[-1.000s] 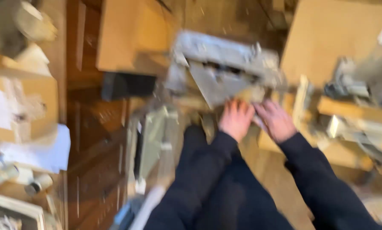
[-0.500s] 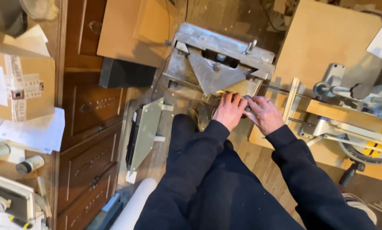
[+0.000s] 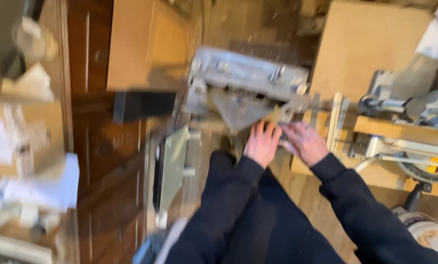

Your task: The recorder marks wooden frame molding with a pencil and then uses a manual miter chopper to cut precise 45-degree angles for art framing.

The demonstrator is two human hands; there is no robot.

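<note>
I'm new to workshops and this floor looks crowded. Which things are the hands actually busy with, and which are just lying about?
In hand:
- left hand and right hand, both laid flat by the grey metal jig
- the wooden strip under the fingers

Lying about:
- mitre saw
- brown board
- cardboard box
- dark wooden drawers
- white bucket
- papers

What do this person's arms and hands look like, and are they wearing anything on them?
Both arms are covered in long, dark navy sleeves of soft, plain fabric, ending in snug cuffs at the wrists. The left hand and right hand are bare, with no gloves. The picture is too blurred to tell whether rings or a watch are worn.
</note>
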